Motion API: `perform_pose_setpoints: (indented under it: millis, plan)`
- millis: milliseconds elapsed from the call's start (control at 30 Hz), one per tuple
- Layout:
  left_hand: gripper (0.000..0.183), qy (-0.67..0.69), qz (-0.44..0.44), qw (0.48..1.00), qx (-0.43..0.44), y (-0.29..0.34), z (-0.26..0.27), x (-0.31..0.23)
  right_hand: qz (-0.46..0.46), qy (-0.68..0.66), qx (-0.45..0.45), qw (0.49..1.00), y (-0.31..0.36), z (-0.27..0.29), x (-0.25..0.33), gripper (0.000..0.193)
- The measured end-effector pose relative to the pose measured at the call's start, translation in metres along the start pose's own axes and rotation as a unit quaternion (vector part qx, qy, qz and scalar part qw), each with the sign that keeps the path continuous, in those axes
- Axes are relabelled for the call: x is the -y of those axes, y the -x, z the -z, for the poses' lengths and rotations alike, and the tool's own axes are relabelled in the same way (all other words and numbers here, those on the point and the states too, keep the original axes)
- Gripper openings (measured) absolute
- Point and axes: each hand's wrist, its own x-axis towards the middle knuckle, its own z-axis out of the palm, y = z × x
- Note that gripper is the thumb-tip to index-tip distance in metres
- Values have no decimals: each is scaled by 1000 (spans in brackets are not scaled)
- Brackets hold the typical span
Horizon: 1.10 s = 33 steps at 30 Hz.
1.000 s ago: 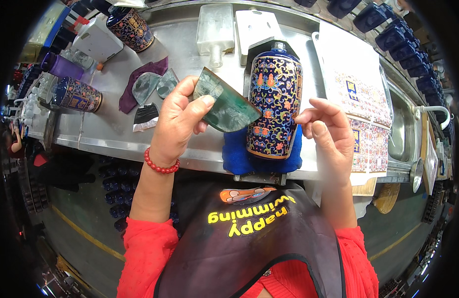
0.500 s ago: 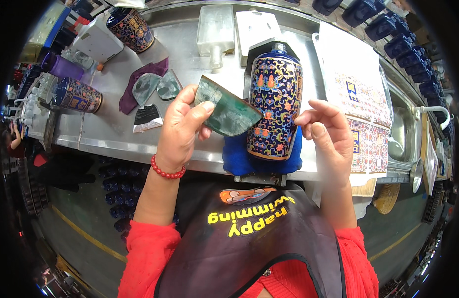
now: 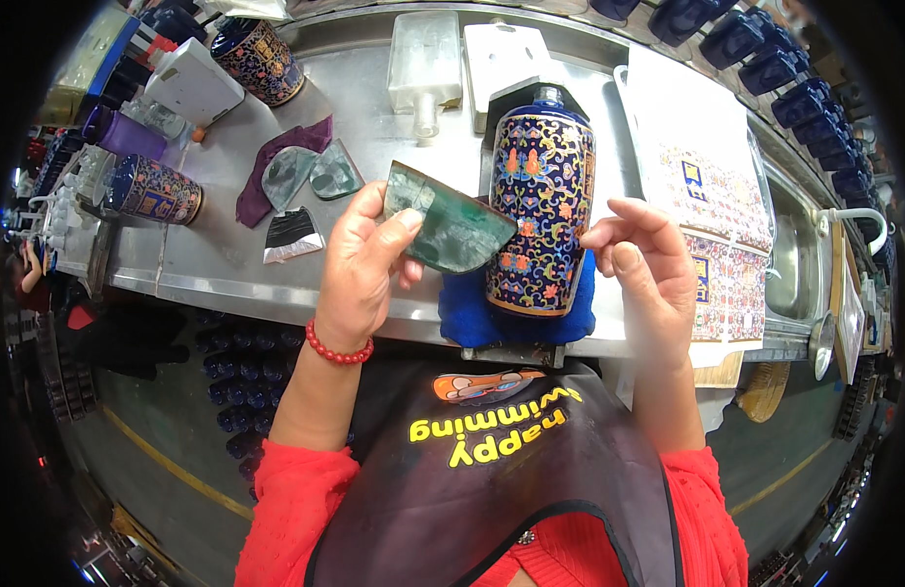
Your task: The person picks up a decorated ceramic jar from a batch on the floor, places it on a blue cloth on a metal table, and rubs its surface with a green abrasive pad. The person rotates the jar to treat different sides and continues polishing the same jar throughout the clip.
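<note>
My left hand (image 3: pixel 362 256) grips a dark green, translucent scraper blade (image 3: pixel 454 230) between thumb and fingers. The blade's right tip touches or overlaps the left side of a dark blue bottle (image 3: pixel 539 201) covered in colourful floral patterning. That bottle lies on its side, its neck pointing away from me. Under its near end is a blue cloth (image 3: pixel 460 311) on a stand. My right hand (image 3: pixel 653 264) is at the bottle's right side, fingers loosely bent and apart, with a fingertip at the bottle's edge and nothing held.
Printed decal sheets (image 3: pixel 712 279) lie at the right, beside a sink (image 3: pixel 793 254). Left on the metal bench (image 3: pixel 223 259) are more green scraper pieces (image 3: pixel 333 171), a purple cloth (image 3: pixel 255 191) and patterned bottles (image 3: pixel 151 189). A clear bottle (image 3: pixel 425 64) lies at the back.
My left hand and the green scraper have shifted very slightly toward me and to the right. My right hand and the patterned bottle have stayed in place.
</note>
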Motion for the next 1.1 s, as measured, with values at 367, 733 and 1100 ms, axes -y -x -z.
perform_pose_setpoints:
  millis: [367,733,1100]
  plan:
    - [30,-54,24,994,87,-24,16,-13,0,0,-4,1000,0,-1,2,38]
    - [29,-62,32,990,126,-37,15,-18,-5,2,-5,1000,0,-1,3,38]
    - [28,-54,45,989,128,-35,13,-12,7,39,-16,999,0,-6,2,40]
